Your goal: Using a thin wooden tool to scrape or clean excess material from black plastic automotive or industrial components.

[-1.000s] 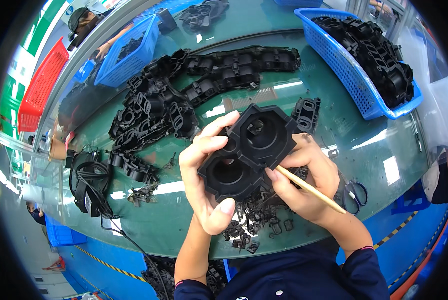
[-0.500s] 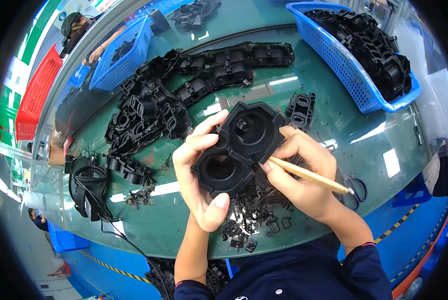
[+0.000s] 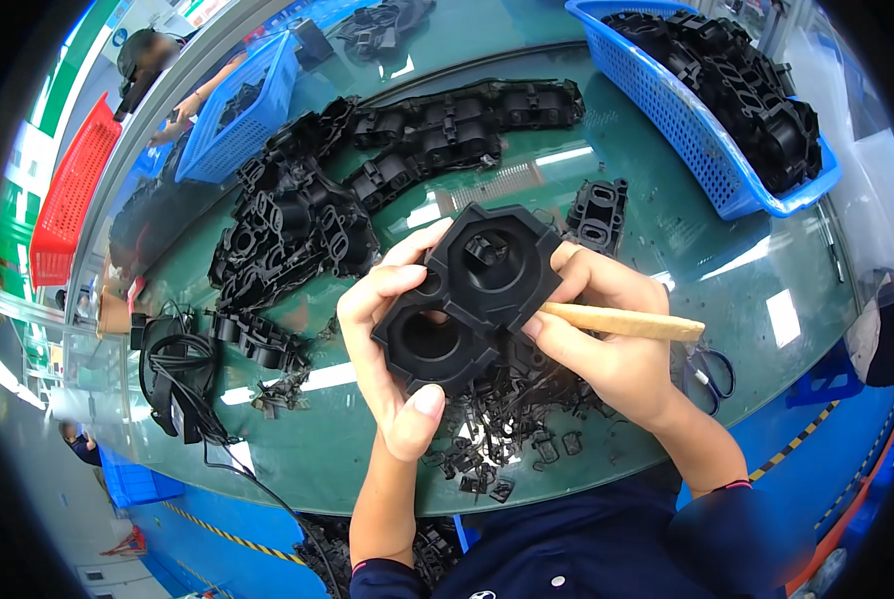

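My left hand (image 3: 392,329) grips a black moulded plastic part (image 3: 472,334) with two large round cavities, fingers along its far left side and thumb at its near edge. The part is held tilted above the green table. In my right hand (image 3: 616,334) is a tan, stick-like tool (image 3: 631,321), pinched between thumb and fingers. Its tip reaches the part's right side, where the fingers and the part hide it. Below the part lies a heap of small black plastic scraps (image 3: 497,439).
Many similar black parts (image 3: 297,220) are piled at left and in rows behind. A blue basket (image 3: 706,160) full of them stands at far right. Scissors (image 3: 711,377) lie right of my hand; a corded black device (image 3: 177,364) sits at left. Another person (image 3: 147,60) works beyond the frame.
The black part has shifted slightly left in my hands. The tool in my right hand has swung from slanting down to the right to nearly level.
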`<state>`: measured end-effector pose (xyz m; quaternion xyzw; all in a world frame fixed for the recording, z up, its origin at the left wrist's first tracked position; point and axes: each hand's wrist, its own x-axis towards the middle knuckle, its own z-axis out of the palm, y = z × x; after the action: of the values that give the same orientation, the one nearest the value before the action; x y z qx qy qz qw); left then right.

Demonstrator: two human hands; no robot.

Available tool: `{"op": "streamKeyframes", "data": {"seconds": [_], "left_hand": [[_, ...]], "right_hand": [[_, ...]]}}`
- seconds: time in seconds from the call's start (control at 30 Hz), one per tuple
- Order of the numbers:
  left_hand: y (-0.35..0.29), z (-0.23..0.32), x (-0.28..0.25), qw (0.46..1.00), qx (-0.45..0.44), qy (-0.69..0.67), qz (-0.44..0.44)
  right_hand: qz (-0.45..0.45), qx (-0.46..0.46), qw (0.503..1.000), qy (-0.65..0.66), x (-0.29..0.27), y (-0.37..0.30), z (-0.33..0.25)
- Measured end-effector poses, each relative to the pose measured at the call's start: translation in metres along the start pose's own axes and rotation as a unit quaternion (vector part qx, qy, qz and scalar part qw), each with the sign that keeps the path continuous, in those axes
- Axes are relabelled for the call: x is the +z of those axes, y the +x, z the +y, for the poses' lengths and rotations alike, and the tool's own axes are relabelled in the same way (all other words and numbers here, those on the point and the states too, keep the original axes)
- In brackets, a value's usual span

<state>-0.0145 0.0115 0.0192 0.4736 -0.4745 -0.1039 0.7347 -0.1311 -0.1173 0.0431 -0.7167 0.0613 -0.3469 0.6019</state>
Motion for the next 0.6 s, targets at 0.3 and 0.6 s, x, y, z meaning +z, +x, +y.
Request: {"op": "streamKeyframes", "data": {"seconds": [0.3, 0.6], "left_hand": [[0.006, -0.006, -0.007, 0.990, 0.100, 0.093, -0.023], [0.004, 0.010, 0.005, 0.976, -0.019, 0.135, 0.172]], "right_hand": [[-0.033, -0.175, 0.972, -0.155, -0.005, 0.004, 0.001], [-0.013, -0.336, 0.898, -0.283, -0.002, -0.005, 0.007]]}}
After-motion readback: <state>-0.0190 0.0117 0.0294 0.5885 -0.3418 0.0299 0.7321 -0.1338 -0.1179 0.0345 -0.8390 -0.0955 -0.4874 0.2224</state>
